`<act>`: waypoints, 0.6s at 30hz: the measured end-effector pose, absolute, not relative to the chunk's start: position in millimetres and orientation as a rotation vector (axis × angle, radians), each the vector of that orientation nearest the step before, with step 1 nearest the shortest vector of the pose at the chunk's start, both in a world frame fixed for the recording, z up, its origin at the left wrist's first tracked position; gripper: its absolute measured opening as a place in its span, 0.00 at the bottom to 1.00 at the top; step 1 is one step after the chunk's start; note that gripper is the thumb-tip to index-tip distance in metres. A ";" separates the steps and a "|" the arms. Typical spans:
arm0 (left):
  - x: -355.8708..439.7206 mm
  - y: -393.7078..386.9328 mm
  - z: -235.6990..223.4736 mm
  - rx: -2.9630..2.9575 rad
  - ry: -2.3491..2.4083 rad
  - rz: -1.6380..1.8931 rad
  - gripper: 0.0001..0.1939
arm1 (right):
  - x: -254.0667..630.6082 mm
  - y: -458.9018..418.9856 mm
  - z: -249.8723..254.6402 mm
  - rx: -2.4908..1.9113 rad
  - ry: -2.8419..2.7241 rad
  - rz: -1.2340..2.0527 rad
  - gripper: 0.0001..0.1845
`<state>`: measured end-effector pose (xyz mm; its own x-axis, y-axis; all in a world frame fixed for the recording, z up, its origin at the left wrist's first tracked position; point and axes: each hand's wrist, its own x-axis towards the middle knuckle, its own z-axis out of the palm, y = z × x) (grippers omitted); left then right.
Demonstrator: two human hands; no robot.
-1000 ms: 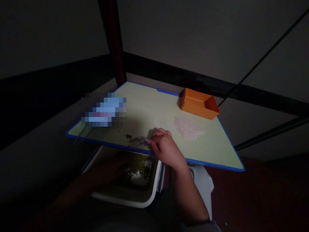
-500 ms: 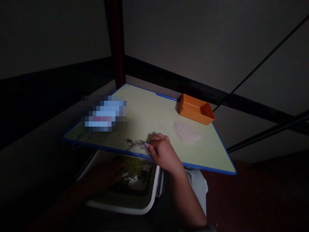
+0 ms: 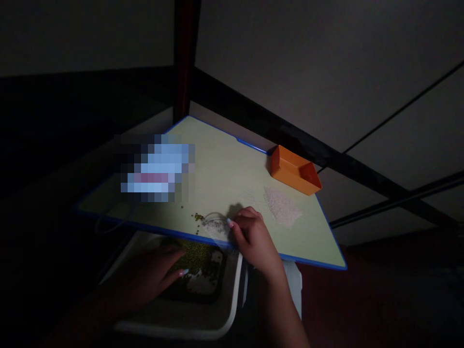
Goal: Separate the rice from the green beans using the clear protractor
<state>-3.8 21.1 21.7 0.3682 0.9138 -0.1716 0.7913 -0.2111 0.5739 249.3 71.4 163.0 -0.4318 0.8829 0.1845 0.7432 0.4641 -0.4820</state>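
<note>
We see right hand (image 3: 253, 237) pinching clear dish (image 3: 214, 224) at worktop (image 3: 224, 169) edge, 6 o'clock; beans (image 3: 197, 217) may scatter past tray (image 3: 203, 309) if tipped. Left hand (image 3: 152, 275) flat, open.

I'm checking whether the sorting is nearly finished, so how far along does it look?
Done: a pile of white grains lies apart on the green table, and many green beans sit in the white tray below its edge. In hand: the right hand rests on a small mixed patch at the edge; the left hand rests in the tray. Left: that patch and a few stray beans. The orange box looks empty.
</note>
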 end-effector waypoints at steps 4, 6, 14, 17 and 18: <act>-2.5 19.4 23.1 2.018 1.450 0.290 0.25 | 244.3 74.5 166.1 -1.362 -2.309 0.492 0.21; -2.7 19.5 24.1 2.003 1.446 0.293 0.26 | 242.1 75.2 168.4 -1.351 -2.334 0.487 0.21; -7.7 21.1 25.3 1.976 1.426 0.287 0.26 | 243.5 62.0 174.9 -1.319 -2.382 0.455 0.17; -8.4 21.1 23.8 1.978 1.416 0.286 0.27 | 248.2 58.0 176.4 -1.333 -2.395 0.465 0.17; -8.5 20.8 23.0 1.984 1.411 0.301 0.26 | 249.6 57.5 176.9 -1.332 -2.399 0.474 0.17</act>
